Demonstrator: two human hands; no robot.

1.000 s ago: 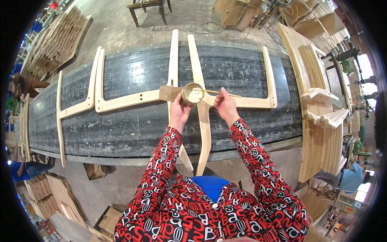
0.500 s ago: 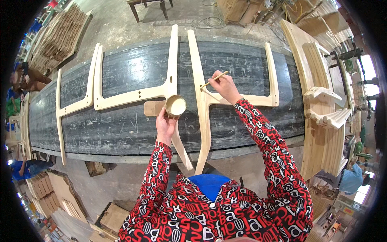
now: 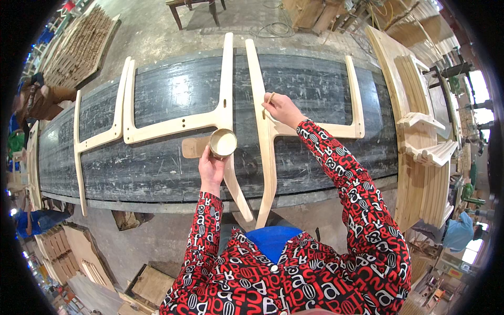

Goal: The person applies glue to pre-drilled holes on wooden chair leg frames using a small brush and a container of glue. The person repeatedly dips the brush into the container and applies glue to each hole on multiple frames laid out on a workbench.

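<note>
My left hand (image 3: pixel 211 169) is wrapped round a small round cup (image 3: pixel 223 143) of pale cream liquid, held above the dark table. In my right hand (image 3: pixel 285 110) is a thin wooden stick (image 3: pixel 270 98), pinched upright. Its lower end meets the pale wooden chair-side frame (image 3: pixel 268 168) where upright and crosspiece join; my fingers partly hide the contact. To the left lies a matching frame (image 3: pixel 202 122) with dark holes in its crosspiece. A flat wooden piece (image 3: pixel 192 148) rests beside the cup.
The scratched dark tabletop (image 3: pixel 173 168) carries another frame (image 3: pixel 79 152) at far left. Shaped wooden parts (image 3: pixel 428 149) lie on a board at the right. Stacked wood (image 3: pixel 79 44) stands beyond the table, and a person (image 3: pixel 39 102) is at the far left.
My right hand has moved slightly left and the stick has gone from slanted to nearly upright. The cup has shifted a little left and down.
</note>
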